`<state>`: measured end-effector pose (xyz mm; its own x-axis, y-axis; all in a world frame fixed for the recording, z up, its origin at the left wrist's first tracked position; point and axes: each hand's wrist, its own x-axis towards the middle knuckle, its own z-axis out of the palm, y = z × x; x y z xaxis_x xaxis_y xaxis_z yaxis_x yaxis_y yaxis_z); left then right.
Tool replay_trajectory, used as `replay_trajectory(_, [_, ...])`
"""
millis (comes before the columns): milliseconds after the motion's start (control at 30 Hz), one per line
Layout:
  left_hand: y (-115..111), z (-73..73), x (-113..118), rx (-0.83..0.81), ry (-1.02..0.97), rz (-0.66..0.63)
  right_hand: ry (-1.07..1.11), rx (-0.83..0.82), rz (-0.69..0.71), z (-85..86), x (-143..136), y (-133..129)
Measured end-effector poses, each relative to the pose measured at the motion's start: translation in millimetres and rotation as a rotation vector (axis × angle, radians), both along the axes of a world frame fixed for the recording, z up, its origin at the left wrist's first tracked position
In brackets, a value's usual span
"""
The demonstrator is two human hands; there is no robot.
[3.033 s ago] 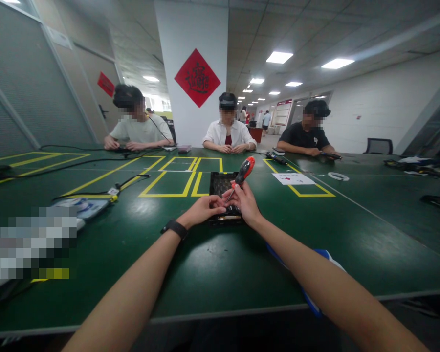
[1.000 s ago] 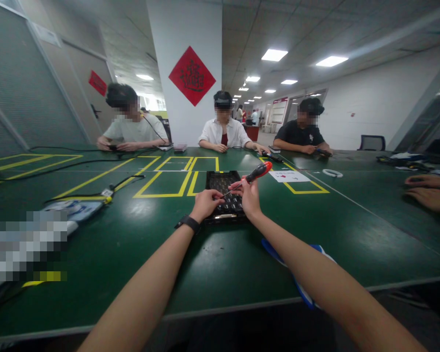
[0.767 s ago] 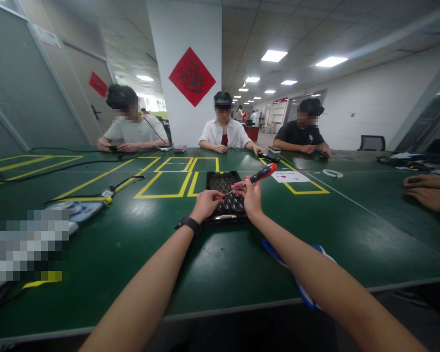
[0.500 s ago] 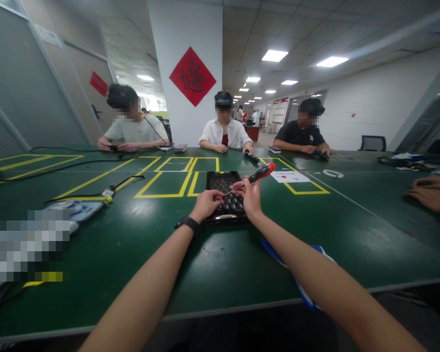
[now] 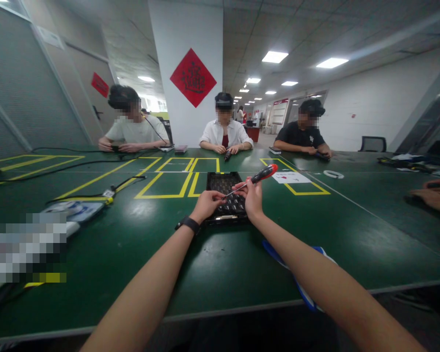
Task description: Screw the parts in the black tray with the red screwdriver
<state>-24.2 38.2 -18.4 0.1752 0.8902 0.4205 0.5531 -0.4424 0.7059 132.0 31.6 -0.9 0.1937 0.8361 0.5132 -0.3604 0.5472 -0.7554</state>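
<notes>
A black case (image 5: 224,182) with rows of small compartments lies open on the green table, between and beneath my hands. My right hand (image 5: 253,195) is closed on a red and black screwdriver (image 5: 265,173), whose handle points up to the right. Its thin shaft slopes down to the left over the case, and the tip ends at the fingertips of my left hand (image 5: 208,203). The fingers of my left hand are pinched together there; whatever small thing is between them is too small to make out.
Yellow tape marks the green table (image 5: 139,254). A paper sheet (image 5: 291,177) and a white ring (image 5: 333,174) lie right of the case. Blue-edged cloth (image 5: 308,288) is under my right forearm. Cables (image 5: 128,185) lie left. Three people sit opposite; another person's hands (image 5: 434,195) rest far right.
The screwdriver and my right hand have shifted very slightly to the right, the shaft showing longer. Across the table, the middle person's hands have come together around a dark tool.
</notes>
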Motion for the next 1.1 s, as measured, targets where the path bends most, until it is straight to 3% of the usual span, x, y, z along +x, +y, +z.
replay_trajectory(533, [0.2,0.7,-0.8,0.01,0.059,0.048,0.004,0.01,0.052,1.5,-1.2,-3.4])
replay_trajectory(867, [2.1,-0.9,-0.3,0.019,0.074,0.0,-0.109,0.055,0.041,4.3,-4.0,-8.4])
replay_trajectory(1100, [-3.7,4.9,-0.7,0.012,0.026,-0.082,-0.1,0.062,-0.084,3.3,-2.0,-8.8])
